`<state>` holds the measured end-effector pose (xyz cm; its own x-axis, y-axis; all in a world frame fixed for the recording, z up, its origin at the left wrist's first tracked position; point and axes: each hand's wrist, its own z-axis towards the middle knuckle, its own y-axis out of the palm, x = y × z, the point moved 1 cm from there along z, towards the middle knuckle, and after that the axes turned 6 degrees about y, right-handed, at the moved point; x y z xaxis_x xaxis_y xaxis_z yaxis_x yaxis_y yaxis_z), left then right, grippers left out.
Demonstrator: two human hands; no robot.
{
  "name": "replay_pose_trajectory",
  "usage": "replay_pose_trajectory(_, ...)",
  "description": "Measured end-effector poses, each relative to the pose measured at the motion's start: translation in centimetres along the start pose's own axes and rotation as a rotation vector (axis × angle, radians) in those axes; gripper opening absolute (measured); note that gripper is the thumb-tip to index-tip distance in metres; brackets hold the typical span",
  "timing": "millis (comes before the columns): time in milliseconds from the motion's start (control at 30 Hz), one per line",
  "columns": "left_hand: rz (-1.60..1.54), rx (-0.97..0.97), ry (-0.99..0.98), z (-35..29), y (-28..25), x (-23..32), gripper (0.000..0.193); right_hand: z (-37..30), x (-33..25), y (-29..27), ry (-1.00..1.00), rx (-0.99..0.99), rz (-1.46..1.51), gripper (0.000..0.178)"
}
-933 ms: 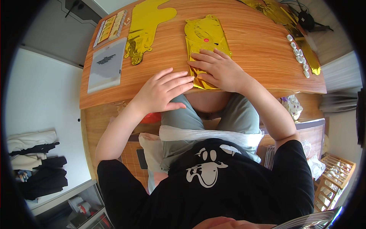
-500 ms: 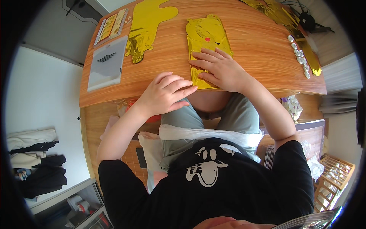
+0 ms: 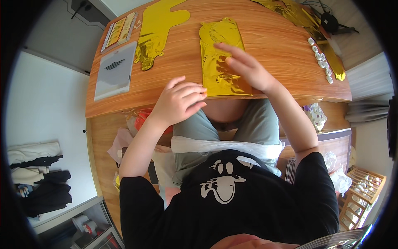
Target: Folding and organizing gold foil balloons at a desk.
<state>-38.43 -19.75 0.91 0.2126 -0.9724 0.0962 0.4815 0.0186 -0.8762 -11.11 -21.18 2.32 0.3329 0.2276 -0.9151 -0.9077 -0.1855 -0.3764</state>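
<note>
A flat gold foil balloon (image 3: 222, 76), folded into a narrow rectangle with a rounded, tabbed top end, lies in front of me at the table's near edge. Its surface is shiny and creased. My left hand (image 3: 180, 100) is at its lower left corner, fingertips touching or just beside the foil, the thumb held apart. Over its right side hovers my right hand (image 3: 251, 74), fingers stretched out and slightly blurred, holding nothing. Part of the foil is hidden beneath that hand. Another gold foil balloon (image 3: 163, 25) is spread flat farther left.
At the table's left lie a clear plastic case (image 3: 114, 72) and a flat patterned box (image 3: 119, 32). Several small white rolls (image 3: 321, 62) line the right side, beside more gold foil (image 3: 333, 60). A black cable bundle (image 3: 330, 23) sits at the far right.
My right hand has lifted off the foil and moved right, uncovering its lower part. The red dot on the foil no longer shows. My left hand has shifted slightly left.
</note>
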Motion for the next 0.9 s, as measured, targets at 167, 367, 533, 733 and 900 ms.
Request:
replay_pose_trajectory(167,0.109,0.180,-0.197,0.8,0.1,0.7,0.014,-4.9,-0.3,-2.5,-0.094,0.387,-0.224,0.023)
replay_pose_trajectory(367,0.029,0.122,-0.191,6.0,1.4,3.0,0.043,-11.1,0.3,-0.4,-0.054,0.463,-0.745,0.026)
replay_pose_trajectory(533,0.133,-0.094,-0.272,7.6,3.9,2.3,0.067,-10.7,0.0,0.2,-0.142,0.509,-0.845,0.031)
replay_pose_trajectory(733,0.021,-0.111,-0.320,7.5,5.2,1.4,0.067,-10.3,-0.2,-0.4,-0.180,0.419,-0.849,0.035)
replay_pose_trajectory(900,0.019,-0.130,-0.337,7.1,5.5,1.1,0.062,-9.8,-0.6,-0.8,-0.172,0.438,-0.852,0.032)
